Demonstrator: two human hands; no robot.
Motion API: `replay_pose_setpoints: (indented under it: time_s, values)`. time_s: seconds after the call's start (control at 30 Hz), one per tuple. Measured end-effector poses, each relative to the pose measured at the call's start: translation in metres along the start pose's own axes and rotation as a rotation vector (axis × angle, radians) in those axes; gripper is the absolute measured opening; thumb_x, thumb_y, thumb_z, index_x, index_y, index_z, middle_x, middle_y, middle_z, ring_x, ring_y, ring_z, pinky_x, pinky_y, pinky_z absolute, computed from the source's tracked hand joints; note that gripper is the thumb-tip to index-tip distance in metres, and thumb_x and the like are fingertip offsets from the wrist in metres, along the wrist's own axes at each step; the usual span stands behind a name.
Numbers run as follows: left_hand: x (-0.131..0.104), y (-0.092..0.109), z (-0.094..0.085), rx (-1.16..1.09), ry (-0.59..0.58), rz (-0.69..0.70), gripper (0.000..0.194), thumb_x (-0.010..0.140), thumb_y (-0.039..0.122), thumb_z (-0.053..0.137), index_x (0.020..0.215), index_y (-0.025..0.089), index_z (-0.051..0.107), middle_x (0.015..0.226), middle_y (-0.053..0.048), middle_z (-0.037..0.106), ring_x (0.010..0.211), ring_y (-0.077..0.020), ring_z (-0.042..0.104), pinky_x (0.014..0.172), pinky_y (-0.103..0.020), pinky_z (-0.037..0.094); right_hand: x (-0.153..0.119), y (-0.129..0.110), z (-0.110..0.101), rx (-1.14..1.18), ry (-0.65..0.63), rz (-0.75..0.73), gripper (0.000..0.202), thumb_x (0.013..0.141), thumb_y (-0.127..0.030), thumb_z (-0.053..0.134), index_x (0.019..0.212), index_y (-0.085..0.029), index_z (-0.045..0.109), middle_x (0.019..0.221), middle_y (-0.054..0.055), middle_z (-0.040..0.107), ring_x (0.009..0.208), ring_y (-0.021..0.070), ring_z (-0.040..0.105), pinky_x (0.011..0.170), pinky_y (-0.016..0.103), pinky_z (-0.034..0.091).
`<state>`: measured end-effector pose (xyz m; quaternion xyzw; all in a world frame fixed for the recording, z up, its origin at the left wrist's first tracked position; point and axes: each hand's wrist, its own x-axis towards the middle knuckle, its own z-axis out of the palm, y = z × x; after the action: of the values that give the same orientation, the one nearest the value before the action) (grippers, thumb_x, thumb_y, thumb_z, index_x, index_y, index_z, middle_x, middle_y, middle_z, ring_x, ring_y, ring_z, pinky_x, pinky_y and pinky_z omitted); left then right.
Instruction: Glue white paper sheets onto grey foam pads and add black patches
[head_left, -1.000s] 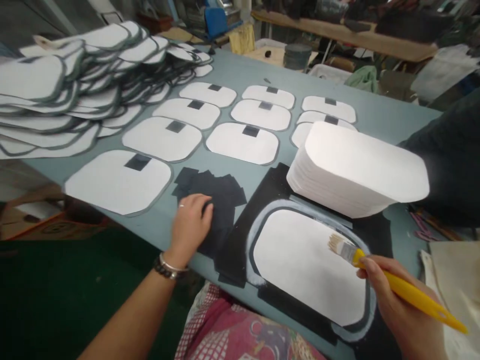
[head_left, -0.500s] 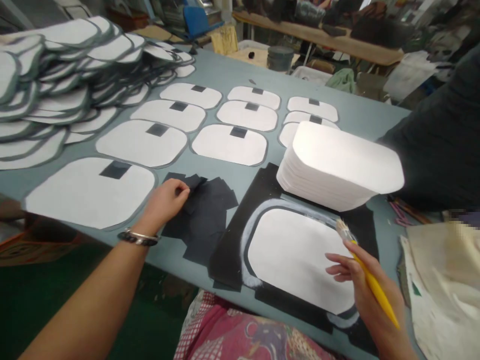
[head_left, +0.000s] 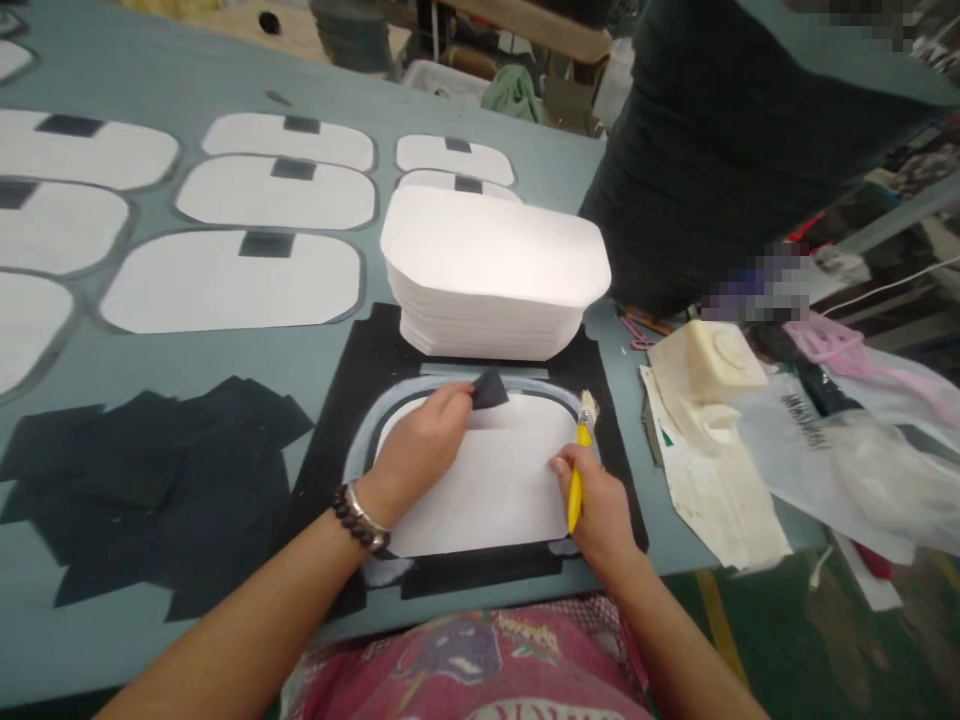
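Pinched in my left hand (head_left: 420, 450) is a small black fabric piece (head_left: 490, 390), above the upper edge of a rounded white panel (head_left: 487, 490). My right hand (head_left: 596, 505) grips a yellow-handled brush (head_left: 577, 480), bristles up, by the panel's right side. The panel lies on a black board (head_left: 326, 450), with a whitish smeared band around its outline. Behind it on the board stands a thick stack of white panels (head_left: 495, 250). To the left, loose black pieces (head_left: 150, 490) lie in an overlapping pile.
Several white panels with black patches (head_left: 240, 285) are spread across the table (head_left: 315, 360) at left and back. A tall dark stack (head_left: 697, 150) rises at back right. A cream plastic container (head_left: 705, 365) and plastic bags (head_left: 862, 470) sit at right.
My left hand has moved right from the black pile to the white panel, bringing one black piece. The brush is now held more upright. The view has swung right.
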<state>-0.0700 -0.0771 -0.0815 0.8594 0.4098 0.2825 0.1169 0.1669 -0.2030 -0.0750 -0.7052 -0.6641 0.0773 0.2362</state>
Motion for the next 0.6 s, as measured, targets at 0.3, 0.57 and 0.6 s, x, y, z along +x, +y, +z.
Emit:
replay_pose_setpoints:
  time_s: [0.3, 0.57, 0.6]
  values:
    - [-0.004, 0.014, 0.023, 0.303, -0.226, 0.148, 0.034, 0.102, 0.009, 0.036, 0.112, 0.015, 0.068, 0.140, -0.017, 0.066, 0.129, -0.0266, 0.066, 0.095, -0.037, 0.064, 0.001, 0.002, 0.004, -0.069, 0.038, -0.074, 0.024, 0.110, -0.034, 0.043, 0.101, -0.021, 0.061, 0.083, 0.004, 0.075, 0.069, 0.0194, 0.072, 0.065, 0.028, 0.045]
    - [-0.007, 0.021, 0.014, 0.274, -0.148, 0.202, 0.040, 0.098, 0.014, 0.048, 0.133, 0.010, 0.068, 0.141, -0.020, 0.068, 0.143, -0.0353, 0.056, 0.114, -0.052, 0.052, -0.001, 0.002, 0.005, -0.074, 0.034, -0.072, 0.025, 0.109, -0.035, 0.043, 0.100, -0.021, 0.062, 0.084, 0.004, 0.075, 0.071, 0.0185, 0.071, 0.065, 0.028, 0.045]
    - [-0.009, 0.025, 0.013, 0.282, -0.130, 0.195, 0.039, 0.099, 0.018, 0.050, 0.133, 0.010, 0.068, 0.144, -0.020, 0.066, 0.144, -0.0364, 0.054, 0.113, -0.054, 0.051, -0.001, 0.001, 0.005, -0.075, 0.035, -0.072, 0.024, 0.109, -0.035, 0.043, 0.100, -0.021, 0.062, 0.085, 0.004, 0.075, 0.071, 0.0188, 0.071, 0.065, 0.028, 0.045]
